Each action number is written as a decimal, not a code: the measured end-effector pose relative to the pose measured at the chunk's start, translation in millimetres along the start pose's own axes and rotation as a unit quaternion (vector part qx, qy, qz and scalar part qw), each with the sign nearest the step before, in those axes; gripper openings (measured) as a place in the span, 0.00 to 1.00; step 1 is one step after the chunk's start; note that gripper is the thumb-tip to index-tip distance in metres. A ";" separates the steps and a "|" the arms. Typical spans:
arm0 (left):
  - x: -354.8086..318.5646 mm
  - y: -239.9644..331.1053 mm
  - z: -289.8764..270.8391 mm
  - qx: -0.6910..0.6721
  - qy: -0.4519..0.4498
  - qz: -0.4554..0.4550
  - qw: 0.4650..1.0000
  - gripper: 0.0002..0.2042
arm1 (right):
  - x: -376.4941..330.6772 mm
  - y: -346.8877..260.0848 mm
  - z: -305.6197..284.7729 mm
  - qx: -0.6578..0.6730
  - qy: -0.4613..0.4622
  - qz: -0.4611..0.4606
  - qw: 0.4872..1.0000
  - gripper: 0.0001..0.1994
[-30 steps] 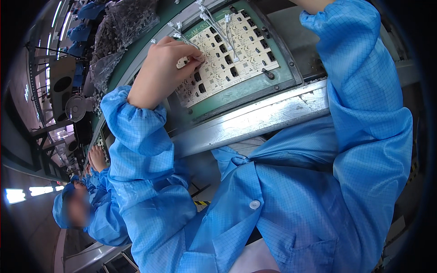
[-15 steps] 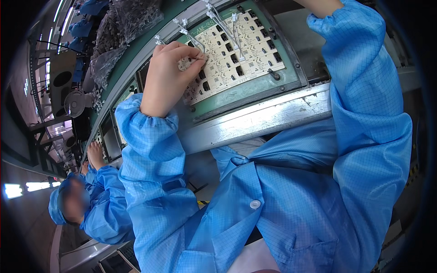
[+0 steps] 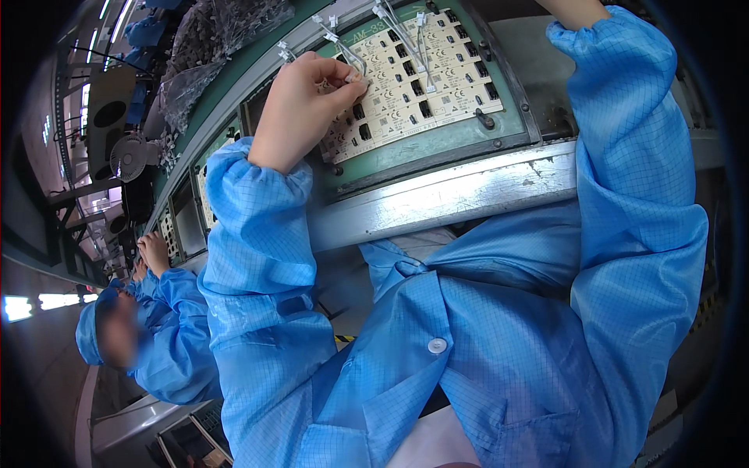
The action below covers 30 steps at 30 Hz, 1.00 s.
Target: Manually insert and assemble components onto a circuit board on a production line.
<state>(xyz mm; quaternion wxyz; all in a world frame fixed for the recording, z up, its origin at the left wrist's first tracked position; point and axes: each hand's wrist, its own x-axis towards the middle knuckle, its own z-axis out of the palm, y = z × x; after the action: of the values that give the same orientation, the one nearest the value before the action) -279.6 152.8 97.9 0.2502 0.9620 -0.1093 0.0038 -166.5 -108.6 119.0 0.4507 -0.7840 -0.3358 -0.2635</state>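
The left hand [image 3: 300, 109] has slid rightward along the cream circuit board panel [image 3: 409, 74], its fingers pinched on a small white connector [image 3: 355, 76] pressed against the board. The right hand is out of view. The panel lies in a green fixture [image 3: 437, 148] on the metal-edged worktop [image 3: 468, 191]; a co-worker's hands [image 3: 154, 253] work further down the line.

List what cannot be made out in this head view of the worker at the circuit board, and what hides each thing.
- Right hand: cut off by the top edge.
- Small part pinched by the left hand: too small, covered by fingertips.
- Circuit board: left portion hidden under that hand.
- Co-worker: face blurred.
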 end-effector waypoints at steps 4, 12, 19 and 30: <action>-7.1 1.3 2.2 -0.039 0.018 -0.010 0.999 0.12 | 1.4 0.3 1.3 -0.008 -0.006 -0.012 1.000 0.11; -23.1 8.8 20.7 0.108 0.148 0.019 0.983 0.08 | 0.0 -3.3 0.7 0.010 -0.009 0.014 1.000 0.11; -31.4 12.1 26.2 0.213 0.200 0.130 0.948 0.03 | -2.3 -6.1 -0.8 -0.004 -0.009 0.012 1.000 0.11; -21.3 26.4 15.9 0.232 0.126 0.188 0.946 0.03 | 0.7 -1.1 -9.6 -0.016 -0.008 0.011 1.000 0.10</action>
<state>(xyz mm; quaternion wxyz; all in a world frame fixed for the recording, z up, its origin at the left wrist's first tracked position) -306.8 127.2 95.4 0.0270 0.9471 -0.2518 0.1972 -167.9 -116.5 124.4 0.4383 -0.7968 -0.3268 -0.2572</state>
